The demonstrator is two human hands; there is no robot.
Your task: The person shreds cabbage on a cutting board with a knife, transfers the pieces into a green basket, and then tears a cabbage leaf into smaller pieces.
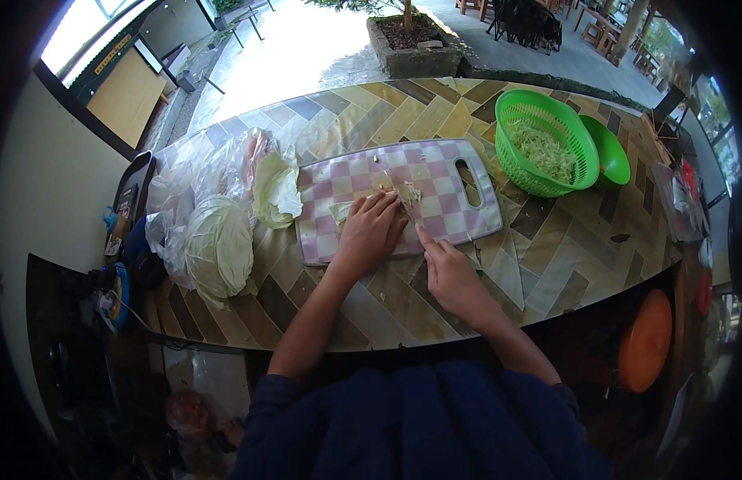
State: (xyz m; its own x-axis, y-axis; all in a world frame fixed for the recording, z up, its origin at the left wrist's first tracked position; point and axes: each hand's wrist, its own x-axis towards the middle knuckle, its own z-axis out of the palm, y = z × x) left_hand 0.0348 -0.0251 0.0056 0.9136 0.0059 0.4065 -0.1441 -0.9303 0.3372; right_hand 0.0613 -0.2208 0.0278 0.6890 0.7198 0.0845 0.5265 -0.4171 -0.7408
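Fingers together, our left hand (pixel 371 232) rests on the board (pixel 323 238), with cabbage (pixel 340 212) at its outer side and scraps just past the fingertips; we cannot tell whether it grips any beneath. Our right hand (pixel 451 276) is clamped on the knife (pixel 410 206), its blade just beside the left fingers.

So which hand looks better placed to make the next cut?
Right, I'd say: the right hand holds the metal knife, its blade over the pink-and-white checkered cutting board. The left hand lies beside pale green cabbage, fingers near the blade, and seems better placed for steadying.
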